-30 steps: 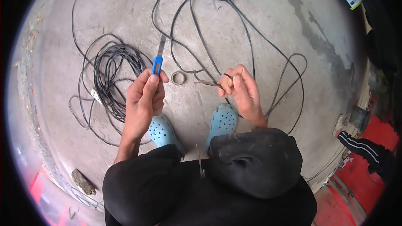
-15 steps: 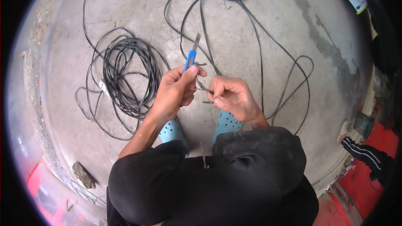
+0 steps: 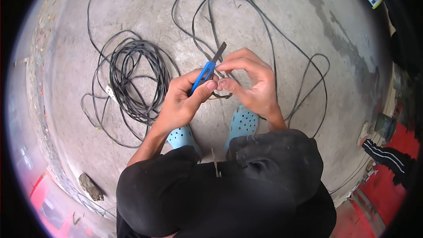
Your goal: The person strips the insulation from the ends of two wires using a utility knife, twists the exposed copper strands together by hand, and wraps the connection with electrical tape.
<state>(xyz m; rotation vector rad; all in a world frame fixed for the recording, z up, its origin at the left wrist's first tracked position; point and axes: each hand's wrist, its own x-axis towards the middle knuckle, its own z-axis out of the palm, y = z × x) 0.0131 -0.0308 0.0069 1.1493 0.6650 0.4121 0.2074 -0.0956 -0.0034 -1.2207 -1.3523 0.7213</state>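
A blue utility knife (image 3: 202, 78) is gripped in my left hand (image 3: 183, 97), its blade out and pointing up to the right. Dark stripped cable ends (image 3: 222, 95) show just under the left fingertips, partly hidden by that hand. Close on the right is my right hand (image 3: 255, 81), fingers curved and thumb apart from the forefinger. Its fingertips are right by the knife's front end and the cable. Black cable (image 3: 200, 42) runs from near the hands across the floor in loose loops.
A coil of black cable (image 3: 115, 77) lies on the concrete floor at left, with a white socket piece (image 3: 110, 91) beside it. My feet wear light blue clogs (image 3: 243, 121). A stone (image 3: 91, 187) sits lower left. Someone's striped sleeve or trouser leg (image 3: 387, 156) shows at right.
The knife has tilted further right and moved slightly right with my left hand. My right hand has risen, and its fingers have opened from a pinch on the cable end.
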